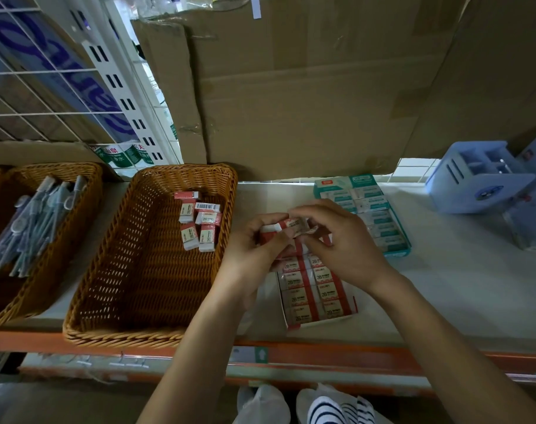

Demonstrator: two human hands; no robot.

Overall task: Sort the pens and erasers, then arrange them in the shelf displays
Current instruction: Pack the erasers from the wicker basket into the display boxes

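1. Sorting step, at a guess: lifting red 2B erasers out of the red eraser box (317,290) on the shelf (444,289), for the wicker basket (113,258).
2. Gripping the held eraser (271,229) with the left hand (254,249), just above the box; pinching its shiny-wrapped end with the right hand (341,240).
3. Next, probably: carry left, then drop beside the basket erasers (201,223).
4. Lying long side left to right, tilted a little; front end hard to tell.

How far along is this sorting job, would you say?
Partway. Done: grey pens lie in the left wicker basket, a few red-and-white erasers in the middle wicker basket. In hand: left hand and right hand grip another eraser above the red-and-white carton. Left: that carton's rows and the full teal eraser carton.
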